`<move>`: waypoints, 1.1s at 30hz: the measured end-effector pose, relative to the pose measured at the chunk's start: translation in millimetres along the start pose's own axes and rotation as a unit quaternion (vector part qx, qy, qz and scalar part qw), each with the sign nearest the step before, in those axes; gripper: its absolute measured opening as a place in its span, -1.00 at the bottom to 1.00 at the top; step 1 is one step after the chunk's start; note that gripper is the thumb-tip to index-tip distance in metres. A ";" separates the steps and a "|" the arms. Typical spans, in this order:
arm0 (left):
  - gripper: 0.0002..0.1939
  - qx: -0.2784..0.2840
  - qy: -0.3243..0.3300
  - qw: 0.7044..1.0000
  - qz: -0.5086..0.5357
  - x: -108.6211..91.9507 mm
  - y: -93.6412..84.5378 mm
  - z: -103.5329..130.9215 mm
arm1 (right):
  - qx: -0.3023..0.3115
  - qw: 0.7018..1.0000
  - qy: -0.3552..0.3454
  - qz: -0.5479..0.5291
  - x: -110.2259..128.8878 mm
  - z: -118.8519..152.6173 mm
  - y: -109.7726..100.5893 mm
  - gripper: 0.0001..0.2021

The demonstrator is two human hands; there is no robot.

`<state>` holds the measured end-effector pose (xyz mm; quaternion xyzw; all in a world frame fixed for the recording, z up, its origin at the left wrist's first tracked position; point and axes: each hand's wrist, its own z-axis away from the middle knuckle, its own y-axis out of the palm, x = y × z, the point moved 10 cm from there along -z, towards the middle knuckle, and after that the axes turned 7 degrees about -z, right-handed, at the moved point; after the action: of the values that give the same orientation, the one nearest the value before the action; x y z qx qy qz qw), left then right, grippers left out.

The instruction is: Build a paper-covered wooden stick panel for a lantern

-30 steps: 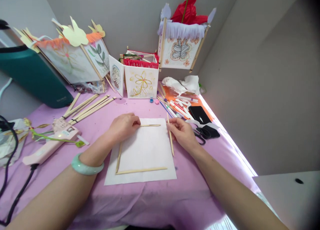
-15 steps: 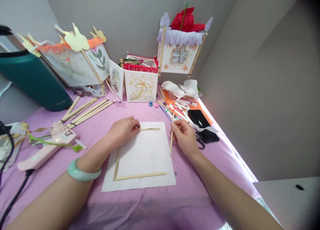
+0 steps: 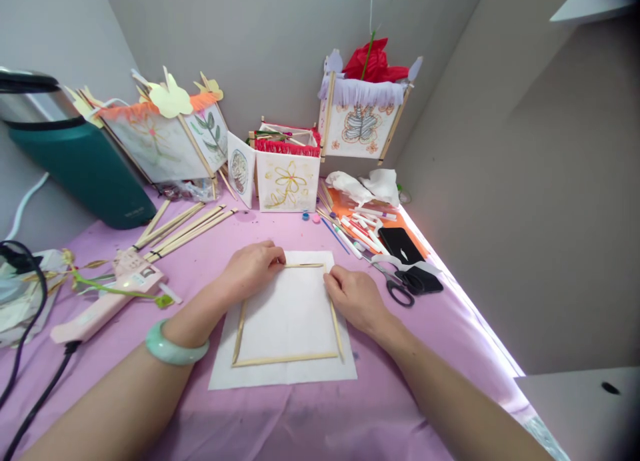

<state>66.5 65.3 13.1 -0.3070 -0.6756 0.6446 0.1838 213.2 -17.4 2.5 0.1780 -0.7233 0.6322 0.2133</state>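
A white sheet of paper (image 3: 290, 314) lies on the purple cloth, with thin wooden sticks set out on it in a square. My left hand (image 3: 256, 267) rests at the upper left corner, its fingers closed on the end of the top stick (image 3: 307, 265). My right hand (image 3: 357, 297) pinches the upper part of the right-hand stick (image 3: 337, 331), which lies along the paper's right side. The bottom stick (image 3: 285, 359) and the left stick (image 3: 239, 334) lie flat; my left hand hides the upper end of the left one.
Scissors (image 3: 400, 293), a black phone (image 3: 400, 245) and several markers (image 3: 357, 234) lie to the right. Bundled sticks (image 3: 187, 233), a pink glue gun (image 3: 107, 307) and a teal bottle (image 3: 85, 171) are on the left. Decorated lanterns (image 3: 289, 184) stand at the back.
My right hand has brought its stick from beside the paper leftward and down onto the paper's right side. My left hand has stayed at the top stick. The view has tilted slightly.
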 end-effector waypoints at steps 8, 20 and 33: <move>-0.80 -0.002 -0.002 1.000 0.013 2.2 0.9 -0.6 | 0.069 0.990 -0.004 0.121 5.7 -5.4 8.0 -0.67; -0.78 -0.010 0.006 1.000 0.024 3.0 1.8 -1.4 | 0.118 0.973 -0.020 0.199 17.2 -18.4 10.3 -0.65; -0.79 -0.010 -0.008 0.999 0.035 8.5 2.5 -2.2 | 0.094 0.970 -0.027 0.223 11.1 -17.0 11.9 -0.65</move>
<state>62.1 72.4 9.6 -0.3271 -0.6724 0.6462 0.1526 198.9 1.2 0.3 0.0488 -0.6876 0.7238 0.0294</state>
